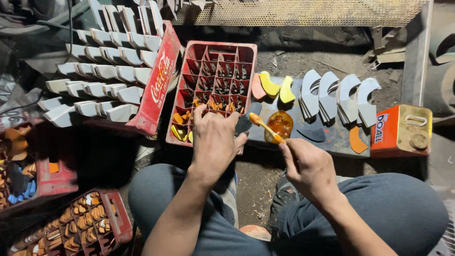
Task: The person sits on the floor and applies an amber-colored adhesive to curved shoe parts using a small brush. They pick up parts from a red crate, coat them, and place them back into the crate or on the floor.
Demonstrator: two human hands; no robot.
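My left hand (214, 137) reaches over the near edge of a red divided crate (215, 71) and holds a dark flat piece (247, 118) at its right side. My right hand (308, 167) grips a thin brush (264, 127) whose orange-coated tip points up and left toward that piece. Just behind the brush sits a small pot of orange glue (280, 124) on a dark board (332, 135). The crate's near cells hold several small orange and yellow pieces (182, 127).
Grey curved sole pieces (339, 97) stand in a row on the board, with yellow and orange pieces (272, 87) left of them. An orange metal can (402, 130) stands at right. Stacked white heel shapes (102, 71) fill a red crate at left. More crates (83, 225) lie lower left.
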